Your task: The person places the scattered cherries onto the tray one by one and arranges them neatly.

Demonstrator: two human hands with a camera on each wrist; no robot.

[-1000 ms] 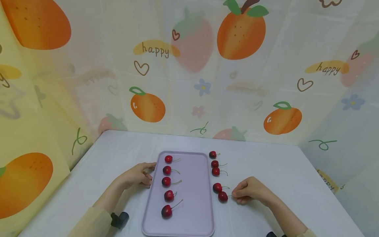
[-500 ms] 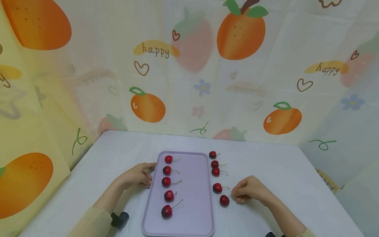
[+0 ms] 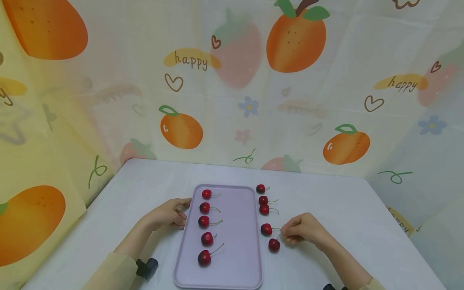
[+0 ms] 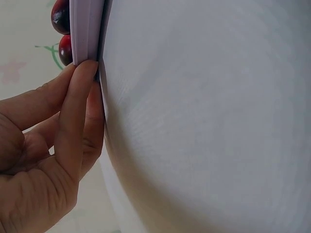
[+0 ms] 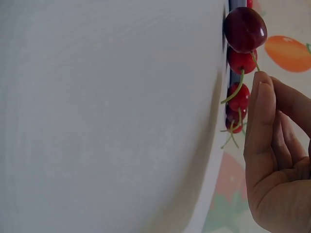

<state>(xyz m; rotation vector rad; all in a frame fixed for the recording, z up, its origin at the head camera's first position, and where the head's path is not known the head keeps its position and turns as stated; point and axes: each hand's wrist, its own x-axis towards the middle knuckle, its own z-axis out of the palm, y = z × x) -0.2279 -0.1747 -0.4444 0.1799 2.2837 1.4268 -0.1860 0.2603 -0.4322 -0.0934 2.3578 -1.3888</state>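
A lilac tray (image 3: 235, 241) lies on the white table, bearing a column of several red cherries (image 3: 204, 221) along its left side, stems pointing right. My left hand (image 3: 169, 212) grips the tray's left rim; in the left wrist view its thumb and fingers (image 4: 80, 102) meet at that edge. To the right of the tray lie more cherries (image 3: 266, 229) in a loose column. My right hand (image 3: 304, 231) pinches the stem of the nearest one, a dark red cherry (image 3: 274, 245). In the right wrist view that stem (image 5: 256, 61) runs to the fingertips, and the cherry is in front of the others.
A fruit-printed sheet (image 3: 250, 80) hangs behind and at both sides of the white table (image 3: 326, 193). A black wrist device (image 3: 146, 268) sits at the left sleeve. The right-hand cherries lie close to the tray's right rim.
The nearest right-hand cherry has shifted slightly toward me, away from its neighbour. My right hand has since moved a little away from me, its fingertips now by the neighbour's stem. The left hand has stayed put.
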